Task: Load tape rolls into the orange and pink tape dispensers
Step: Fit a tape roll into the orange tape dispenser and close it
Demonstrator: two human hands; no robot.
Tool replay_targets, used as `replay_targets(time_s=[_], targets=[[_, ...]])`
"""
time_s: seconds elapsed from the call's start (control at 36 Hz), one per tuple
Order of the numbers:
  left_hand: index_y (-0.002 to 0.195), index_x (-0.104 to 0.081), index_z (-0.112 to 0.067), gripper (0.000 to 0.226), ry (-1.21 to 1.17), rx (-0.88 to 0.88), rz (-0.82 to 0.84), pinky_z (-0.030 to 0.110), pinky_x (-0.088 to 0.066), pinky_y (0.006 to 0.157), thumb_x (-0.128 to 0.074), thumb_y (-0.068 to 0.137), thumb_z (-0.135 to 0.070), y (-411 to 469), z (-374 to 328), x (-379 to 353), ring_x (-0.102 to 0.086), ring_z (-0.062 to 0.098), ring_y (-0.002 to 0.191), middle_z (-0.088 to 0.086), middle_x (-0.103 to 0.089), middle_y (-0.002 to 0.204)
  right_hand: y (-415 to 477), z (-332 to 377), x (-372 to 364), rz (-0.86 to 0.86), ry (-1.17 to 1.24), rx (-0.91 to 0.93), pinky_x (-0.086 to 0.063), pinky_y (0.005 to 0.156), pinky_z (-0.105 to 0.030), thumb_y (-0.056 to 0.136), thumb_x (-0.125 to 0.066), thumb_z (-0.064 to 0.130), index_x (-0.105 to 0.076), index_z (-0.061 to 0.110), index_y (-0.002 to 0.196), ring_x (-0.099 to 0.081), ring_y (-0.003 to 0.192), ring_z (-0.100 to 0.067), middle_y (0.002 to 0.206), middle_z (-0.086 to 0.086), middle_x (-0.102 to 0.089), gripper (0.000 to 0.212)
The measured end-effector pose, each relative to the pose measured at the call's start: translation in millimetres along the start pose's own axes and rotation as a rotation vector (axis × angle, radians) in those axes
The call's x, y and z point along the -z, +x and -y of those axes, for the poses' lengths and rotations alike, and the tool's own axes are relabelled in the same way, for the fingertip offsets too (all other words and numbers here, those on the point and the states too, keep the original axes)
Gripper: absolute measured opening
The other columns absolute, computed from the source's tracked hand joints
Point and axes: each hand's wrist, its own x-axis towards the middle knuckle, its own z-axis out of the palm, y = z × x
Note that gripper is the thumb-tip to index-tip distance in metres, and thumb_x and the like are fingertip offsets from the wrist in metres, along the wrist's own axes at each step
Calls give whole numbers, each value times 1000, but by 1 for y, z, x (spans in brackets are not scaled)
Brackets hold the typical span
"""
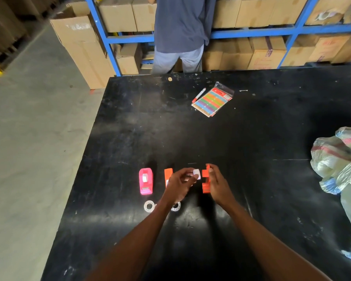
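- Left hand (178,184) pinches a small white tape roll (196,173) in a narrow grip.
- Right hand (218,183) clasps an orange dispenser (205,180), just right of the roll.
- Pink dispenser (146,181) sits left on the worktop (251,138).

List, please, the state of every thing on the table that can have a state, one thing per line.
Pink dispenser: upright, roll inside.
Orange dispenser: held in right hand.
Second orange dispenser: on table, partly hidden.
Tape roll: pinched in left hand.
Loose roll: lying flat.
Marker: capped, lying.
Sticker packet: lying flat.
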Motion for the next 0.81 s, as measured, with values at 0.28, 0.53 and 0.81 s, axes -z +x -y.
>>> replay_targets(time_s=[0.28,0.53,0.81], targets=[[99,-69,-21,22,728,5,169,36,-55,82,-62,86,-37,-12,38,-27,-69,27,95,6,-69,103,2,-24,18,-66,30,-53,-51,93,-44,105,-27,44,-44,36,134,-65,92,-16,107,4,-62,34],[118,-67,-15,28,997,18,271,42,-52,91,-59,93,-24,-17,43,-55,-66,35,108,12,-59,125,-5,-29,17,-20,81,-70,-49,87,-33,106,-27,42,-42,32,138,-63,90,-5,101,12,-61,37],[131,-58,-19,45,977,5,275,43,-48,99,-68,87,-27,-21,51,-53,-61,32,117,10,-56,132,-5,-27,9,32,97,-64,-48,80,-25,105,-27,42,-41,32,137,-63,90,-5,104,6,-63,36]])
